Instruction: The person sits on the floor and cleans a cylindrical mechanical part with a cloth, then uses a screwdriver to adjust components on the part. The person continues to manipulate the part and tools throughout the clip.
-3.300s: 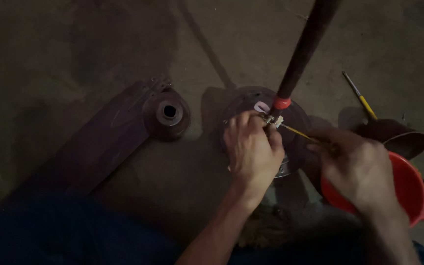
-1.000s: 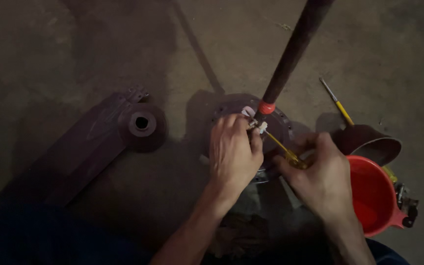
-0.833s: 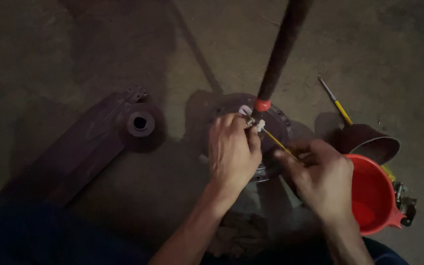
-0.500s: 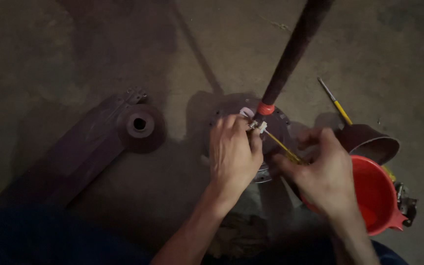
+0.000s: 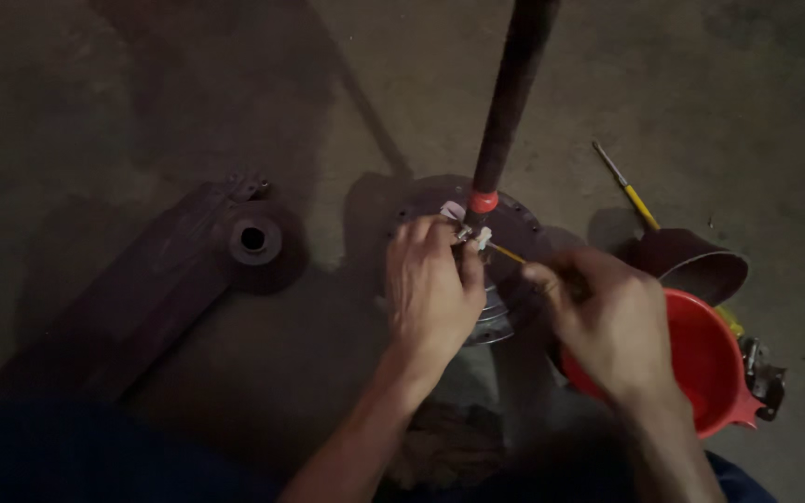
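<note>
Lying far left on the concrete floor (image 5: pixel 142 112), dark flat metal bar (image 5: pixel 132 307), long and angled, with round hub (image 5: pixel 253 240) at its upper end, hollow bore facing up. Resting right of that, near the middle, round dark plate (image 5: pixel 514 219) with small holes along its rim, well apart from the hub. Rising from the plate toward the top edge, dark upright shaft (image 5: pixel 510 93) with red collar (image 5: pixel 483 201) near its base. Pinching small white connector (image 5: pixel 477 237) just below the collar, left hand (image 5: pixel 432 296), fingers curled together and clamped on that piece, knuckles covering part of the plate. Reaching in from the right, right hand (image 5: pixel 612 321), grip closed around thin yellow-shafted tool (image 5: pixel 507 252), tip touching the white connector. Sitting under and beside that right hand, red plastic bowl (image 5: pixel 710 359), partly hidden by the wrist. Standing just behind the bowl, dark curved container (image 5: pixel 691 265). Lying above it on the floor, yellow-handled screwdriver (image 5: pixel 628 186), pointing up and left. Small dark metal part (image 5: pixel 762 373) touching the bowl's right rim; kind cannot be told.
</note>
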